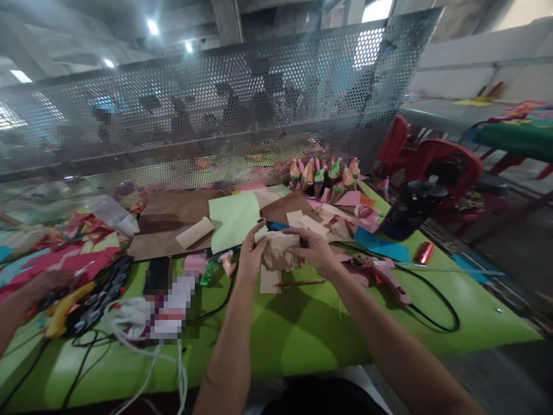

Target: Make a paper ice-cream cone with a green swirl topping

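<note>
A crumpled piece of tan paper [280, 251] is held up between my two hands over the green table. My left hand [253, 249] grips its left side, fingers bent round the edge. On the opposite side my right hand [316, 249] pinches it, thumb in front. Below the paper lie a pencil [300, 282] and a small beige paper piece [270, 282]. Right of my right hand rests a pink glue gun [389, 276] with a black cord. Small green [209, 273] and peach [228, 262] crumpled bits sit left of my left hand.
Paper ice-cream cones [326, 173] stand at the back right. Brown paper [168, 219] and a light green sheet [235, 216] lie behind my hands. A dark tumbler [410, 210] stands right. Another person's hand [54, 282] is at left, near a yellow glue gun [67, 311]. White cables [149, 369] cross the table.
</note>
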Demonstrator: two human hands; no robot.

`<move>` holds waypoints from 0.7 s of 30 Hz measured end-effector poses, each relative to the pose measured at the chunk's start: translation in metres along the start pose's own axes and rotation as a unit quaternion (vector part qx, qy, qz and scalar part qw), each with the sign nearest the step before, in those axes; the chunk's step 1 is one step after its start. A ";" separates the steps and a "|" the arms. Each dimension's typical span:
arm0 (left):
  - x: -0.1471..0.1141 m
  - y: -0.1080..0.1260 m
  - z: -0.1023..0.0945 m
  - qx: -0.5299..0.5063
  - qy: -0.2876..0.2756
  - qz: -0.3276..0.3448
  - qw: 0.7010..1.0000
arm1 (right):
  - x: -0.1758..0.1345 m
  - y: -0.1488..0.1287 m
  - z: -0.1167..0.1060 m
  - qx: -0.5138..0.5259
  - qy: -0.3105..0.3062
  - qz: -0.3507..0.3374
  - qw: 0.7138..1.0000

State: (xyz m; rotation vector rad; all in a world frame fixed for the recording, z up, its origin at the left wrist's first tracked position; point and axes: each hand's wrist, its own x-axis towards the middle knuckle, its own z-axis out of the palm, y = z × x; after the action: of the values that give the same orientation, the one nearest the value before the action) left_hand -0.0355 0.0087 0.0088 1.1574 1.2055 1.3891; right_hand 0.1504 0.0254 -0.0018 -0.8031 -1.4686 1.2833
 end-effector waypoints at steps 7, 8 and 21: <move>0.001 0.002 -0.007 0.169 -0.106 0.050 0.979 | -0.001 0.002 -0.005 -0.085 0.065 0.013 0.994; 0.002 0.001 -0.006 0.191 -0.100 0.070 0.974 | -0.001 0.001 -0.005 -0.095 0.064 0.008 0.993; 0.003 0.001 -0.004 0.333 -0.059 0.164 0.927 | -0.002 -0.003 -0.008 -0.221 0.135 -0.111 0.959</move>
State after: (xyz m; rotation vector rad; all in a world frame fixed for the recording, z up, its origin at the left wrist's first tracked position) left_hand -0.0399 0.0114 0.0097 1.9627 1.4960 1.1372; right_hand 0.1586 0.0249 -0.0002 -1.0249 -1.5864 0.6521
